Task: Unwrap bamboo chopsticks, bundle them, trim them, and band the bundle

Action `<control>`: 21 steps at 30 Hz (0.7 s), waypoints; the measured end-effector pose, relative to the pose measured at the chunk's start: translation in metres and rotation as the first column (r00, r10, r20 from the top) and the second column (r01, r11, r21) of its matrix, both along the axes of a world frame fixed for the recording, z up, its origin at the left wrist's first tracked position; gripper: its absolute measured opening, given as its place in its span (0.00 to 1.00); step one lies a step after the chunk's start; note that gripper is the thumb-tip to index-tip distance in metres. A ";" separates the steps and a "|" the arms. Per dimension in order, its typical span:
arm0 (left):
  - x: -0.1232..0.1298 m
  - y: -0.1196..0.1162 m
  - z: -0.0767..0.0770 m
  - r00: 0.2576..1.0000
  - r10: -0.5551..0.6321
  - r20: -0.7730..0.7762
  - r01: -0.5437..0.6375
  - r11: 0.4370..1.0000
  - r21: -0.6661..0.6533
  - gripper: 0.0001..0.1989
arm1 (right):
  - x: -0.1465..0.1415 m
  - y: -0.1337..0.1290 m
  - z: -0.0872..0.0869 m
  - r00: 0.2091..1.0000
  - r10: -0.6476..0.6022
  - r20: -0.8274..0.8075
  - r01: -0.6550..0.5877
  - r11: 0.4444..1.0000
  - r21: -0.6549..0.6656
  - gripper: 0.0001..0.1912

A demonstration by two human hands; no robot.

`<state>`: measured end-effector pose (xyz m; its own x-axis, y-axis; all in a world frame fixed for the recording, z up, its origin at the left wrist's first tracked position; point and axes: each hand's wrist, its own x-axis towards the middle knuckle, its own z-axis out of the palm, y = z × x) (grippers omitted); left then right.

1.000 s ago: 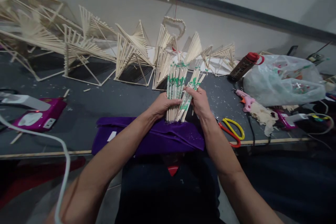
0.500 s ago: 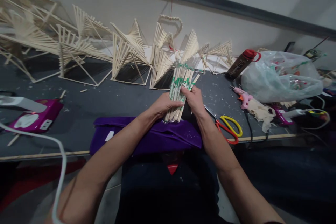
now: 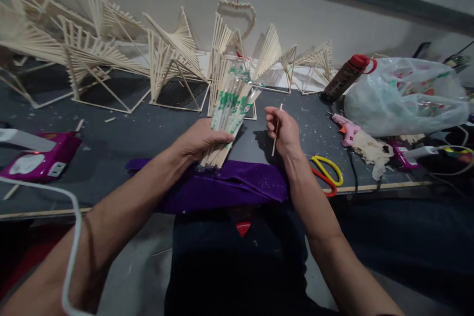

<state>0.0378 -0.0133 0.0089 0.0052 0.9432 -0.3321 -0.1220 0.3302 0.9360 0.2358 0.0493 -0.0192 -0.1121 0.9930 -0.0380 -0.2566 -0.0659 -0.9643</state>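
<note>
My left hand [image 3: 203,140] is wrapped round a bundle of wrapped chopsticks [image 3: 231,103], clear plastic sleeves with green print, tilted over the table edge. To its right, my right hand [image 3: 283,131] has its fingers curled round one thin wooden stick [image 3: 278,133], which pokes out above and below the fist. A purple cloth [image 3: 229,187] lies under the bundle along the table's front edge. Scissors [image 3: 328,175] with red and yellow handles lie beside my right forearm, their blades hidden behind it.
Several twisted stick structures [image 3: 177,69] line the back of the dark table [image 3: 122,138]. At right are a brown bottle [image 3: 346,76], a stuffed plastic bag [image 3: 403,98] and a pink glue gun [image 3: 348,131]. A magenta box [image 3: 42,155] with a white cable [image 3: 76,237] is at left.
My hands have come apart. The left has moved left with the chopstick bundle, while the right has let go of the bundle and now holds a single stick. The view has shifted slightly.
</note>
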 end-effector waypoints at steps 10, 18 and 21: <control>-0.067 -0.034 -0.019 0.980 0.174 -0.102 -0.191 0.961 -0.201 0.15 | -0.008 0.008 -0.035 0.843 0.084 0.531 -0.145 0.987 0.074 0.14; -0.059 -0.034 -0.024 0.979 0.191 0.068 -0.176 0.968 -0.179 0.12 | -0.007 0.005 -0.044 0.656 -0.093 0.749 -0.128 0.964 0.231 0.23; -0.045 -0.034 -0.024 0.974 0.203 0.104 -0.181 0.965 -0.189 0.12 | -0.014 -0.006 -0.031 0.717 -0.177 0.674 -0.110 0.926 0.361 0.13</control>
